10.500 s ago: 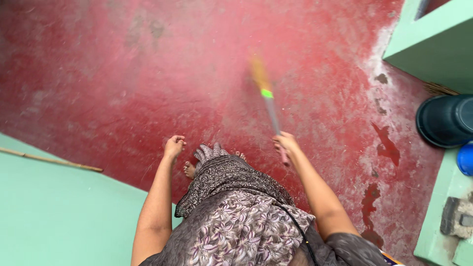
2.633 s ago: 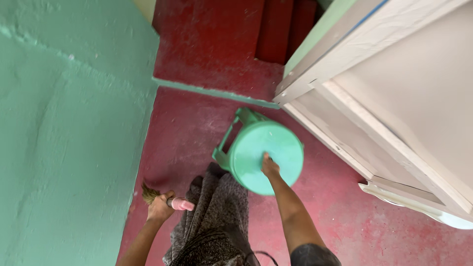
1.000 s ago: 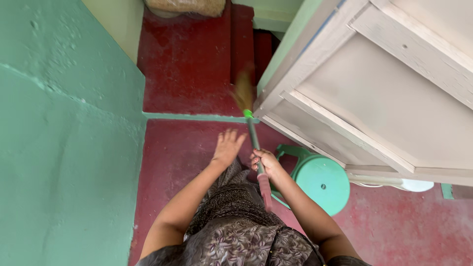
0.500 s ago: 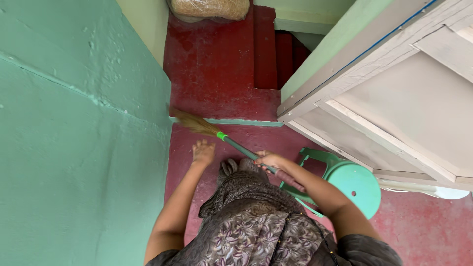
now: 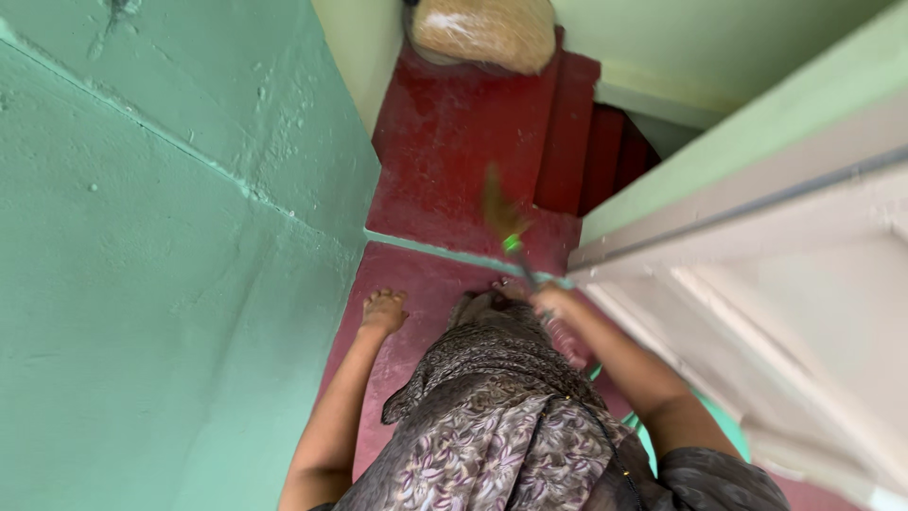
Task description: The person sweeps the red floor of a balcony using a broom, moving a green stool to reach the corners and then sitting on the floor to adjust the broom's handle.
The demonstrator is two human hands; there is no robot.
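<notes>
My right hand (image 5: pixel 550 301) grips the handle of a broom (image 5: pixel 501 222), whose straw head is blurred over the red floor (image 5: pixel 454 151) just past a green threshold strip (image 5: pixel 426 248). My left hand (image 5: pixel 384 310) hangs free beside my patterned dress, fingers loosely curled, holding nothing, close to the green wall (image 5: pixel 170 246).
A pale wooden door (image 5: pixel 785 322) stands open on the right. A green plastic stool (image 5: pixel 719 426) is mostly hidden behind my right arm and the door. Dark red steps (image 5: pixel 586 142) go down ahead. A tan sack (image 5: pixel 484 30) lies at the far end of the landing.
The broom head has swung from the left near the wall to the middle over the threshold. My view has shifted, so the stool is now mostly hidden by the door.
</notes>
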